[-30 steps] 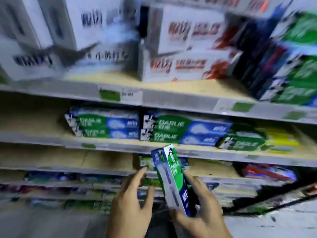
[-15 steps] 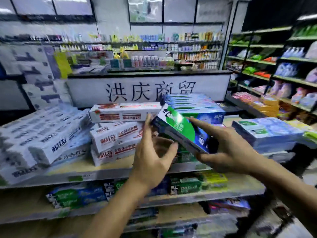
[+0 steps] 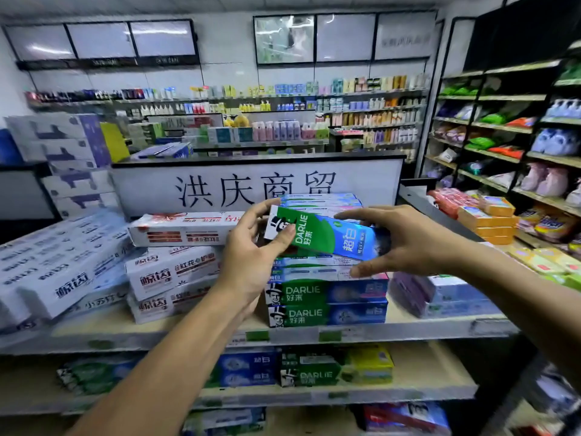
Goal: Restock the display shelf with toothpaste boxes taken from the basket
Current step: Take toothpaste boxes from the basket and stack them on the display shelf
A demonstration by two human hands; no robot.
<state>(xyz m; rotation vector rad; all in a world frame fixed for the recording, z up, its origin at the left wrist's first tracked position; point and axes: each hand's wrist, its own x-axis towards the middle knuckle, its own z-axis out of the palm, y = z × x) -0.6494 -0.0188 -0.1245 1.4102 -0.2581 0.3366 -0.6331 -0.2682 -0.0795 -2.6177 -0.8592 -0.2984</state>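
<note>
Fingers (image 3: pixel 258 211) of the left hand (image 3: pixel 251 259) pinch the left end of a green-and-blue toothpaste box (image 3: pixel 327 236). The right hand (image 3: pixel 408 243) curls round its other end, holding it tilted just above the DARLIE stack (image 3: pixel 327 295) on the top shelf (image 3: pixel 188 336). Several boxes already lie stacked; this one seems not yet placed, and the basket is out of view. The held box reads "DARLIE 好来" and "超白"; the counter sign (image 3: pixel 254 190) reads 洪庆商贸.
</note>
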